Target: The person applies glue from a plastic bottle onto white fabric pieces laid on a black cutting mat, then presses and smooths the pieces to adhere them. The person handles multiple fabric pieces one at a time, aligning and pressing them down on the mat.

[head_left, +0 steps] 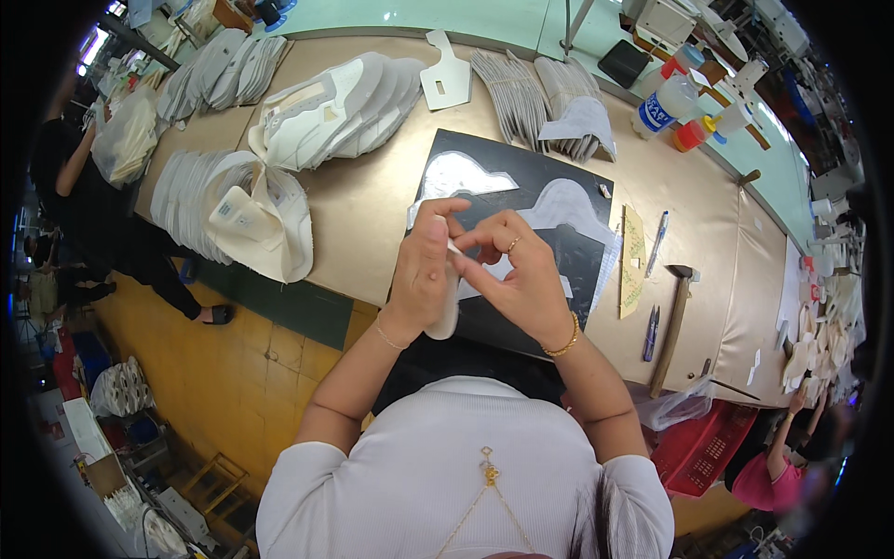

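My left hand [419,279] is closed round a pale, flat, curved piece of shoe material [445,319], whose rounded end hangs below the palm. The thumb and index finger of my right hand [521,275] pinch the upper edge of that piece; my fingers hide most of it. Both hands are above a black board [582,270]. A shiny white shoe-shaped piece [466,173] lies on the board's far left, and a light grey curved piece [564,200] at its far right. More pale pieces are partly covered by my right hand.
Stacks of shoe uppers [326,107] stand at left, with stitched uppers [256,219] nearer. Bundled grey pieces [512,98] lie beyond the board. At right are a hammer [672,326], pens [651,334], a yellow strip [632,261] and bottles [666,104]. Other people are nearby.
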The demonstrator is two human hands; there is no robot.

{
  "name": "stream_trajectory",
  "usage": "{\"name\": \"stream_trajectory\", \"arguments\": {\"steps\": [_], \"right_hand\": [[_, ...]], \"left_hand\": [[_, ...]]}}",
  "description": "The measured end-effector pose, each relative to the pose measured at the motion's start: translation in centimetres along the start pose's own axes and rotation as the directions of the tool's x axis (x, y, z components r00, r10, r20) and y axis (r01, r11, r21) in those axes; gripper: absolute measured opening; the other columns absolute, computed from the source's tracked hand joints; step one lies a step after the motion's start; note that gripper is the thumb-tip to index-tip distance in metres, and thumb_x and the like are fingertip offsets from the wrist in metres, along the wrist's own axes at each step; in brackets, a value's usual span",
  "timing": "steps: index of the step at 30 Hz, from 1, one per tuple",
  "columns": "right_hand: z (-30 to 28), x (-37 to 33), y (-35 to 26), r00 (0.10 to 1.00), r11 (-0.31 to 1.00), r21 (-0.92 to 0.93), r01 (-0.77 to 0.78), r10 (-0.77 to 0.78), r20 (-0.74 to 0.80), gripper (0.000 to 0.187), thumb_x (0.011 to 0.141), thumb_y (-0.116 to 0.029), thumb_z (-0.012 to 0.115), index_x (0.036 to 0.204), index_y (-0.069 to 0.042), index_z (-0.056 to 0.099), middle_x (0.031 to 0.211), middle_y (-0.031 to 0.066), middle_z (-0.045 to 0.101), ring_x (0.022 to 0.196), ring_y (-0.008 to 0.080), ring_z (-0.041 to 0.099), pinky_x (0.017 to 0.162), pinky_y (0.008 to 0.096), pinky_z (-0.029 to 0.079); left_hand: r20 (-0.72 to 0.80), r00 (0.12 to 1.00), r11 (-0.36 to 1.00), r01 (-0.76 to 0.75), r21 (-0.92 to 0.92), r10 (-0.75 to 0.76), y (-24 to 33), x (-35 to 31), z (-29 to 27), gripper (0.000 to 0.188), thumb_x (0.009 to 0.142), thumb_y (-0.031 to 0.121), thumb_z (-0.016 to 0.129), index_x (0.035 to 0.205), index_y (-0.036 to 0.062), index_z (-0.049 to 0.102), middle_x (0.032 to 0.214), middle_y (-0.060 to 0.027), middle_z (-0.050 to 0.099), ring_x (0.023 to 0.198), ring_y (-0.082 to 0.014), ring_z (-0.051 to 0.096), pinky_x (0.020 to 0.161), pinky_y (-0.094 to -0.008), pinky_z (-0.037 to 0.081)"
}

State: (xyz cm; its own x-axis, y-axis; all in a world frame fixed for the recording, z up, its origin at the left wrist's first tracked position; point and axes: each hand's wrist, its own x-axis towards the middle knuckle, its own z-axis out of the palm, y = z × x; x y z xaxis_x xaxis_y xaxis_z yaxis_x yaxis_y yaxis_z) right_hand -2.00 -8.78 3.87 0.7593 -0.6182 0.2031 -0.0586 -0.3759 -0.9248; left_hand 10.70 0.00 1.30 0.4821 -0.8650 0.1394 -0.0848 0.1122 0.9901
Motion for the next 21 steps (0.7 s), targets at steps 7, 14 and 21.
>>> {"name": "stream_trajectory", "arguments": {"steps": [7, 14, 21], "right_hand": [[-2.0, -1.1, 1.3, 0.987, 0.952, 0.274, -0.135, 0.153, -0.045, 0.009, 0.086, -0.006, 0.07, 0.094, -0.001, 0.068, 0.089, 0.0051, 0.059, 0.077, 0.0124, 0.057, 0.071, 0.026, 0.047], [-1.5, -2.0, -0.8, 0.925, 0.99, -0.08, 0.116, -0.137, -0.354, 0.011, 0.083, -0.005, 0.072, 0.093, -0.003, 0.07, 0.088, 0.0079, 0.062, 0.078, 0.0185, 0.06, 0.071, 0.0278, 0.048], [-1.9, -2.4, -1.1, 0.908, 0.966, -0.2, 0.163, -0.227, -0.353, 0.012, 0.079, -0.004, 0.076, 0.091, -0.006, 0.072, 0.08, 0.0042, 0.064, 0.073, 0.0173, 0.059, 0.069, 0.0286, 0.043]], "left_hand": [[0.125, 0.976, 0.952, 0.203, -0.23, -0.177, 2.2, -1.1, 0.3, 0.026, 0.093, 0.01, 0.065, 0.117, -0.0012, 0.064, 0.096, -0.004, 0.065, 0.076, -0.0066, 0.06, 0.064, -0.0201, 0.049], [-0.087, 0.994, 0.997, 0.068, -0.048, -0.072, 4.0, -1.4, 1.6, 0.02, 0.09, -0.003, 0.064, 0.109, -0.0027, 0.068, 0.085, -0.0011, 0.065, 0.067, -0.0027, 0.055, 0.054, -0.0168, 0.04], [-0.047, 0.96, 0.927, -0.252, 0.277, 0.275, 3.9, -1.4, 2.6, 0.028, 0.083, -0.006, 0.068, 0.11, -0.0009, 0.069, 0.094, -0.0113, 0.071, 0.073, -0.0157, 0.068, 0.062, -0.0254, 0.055]]}}
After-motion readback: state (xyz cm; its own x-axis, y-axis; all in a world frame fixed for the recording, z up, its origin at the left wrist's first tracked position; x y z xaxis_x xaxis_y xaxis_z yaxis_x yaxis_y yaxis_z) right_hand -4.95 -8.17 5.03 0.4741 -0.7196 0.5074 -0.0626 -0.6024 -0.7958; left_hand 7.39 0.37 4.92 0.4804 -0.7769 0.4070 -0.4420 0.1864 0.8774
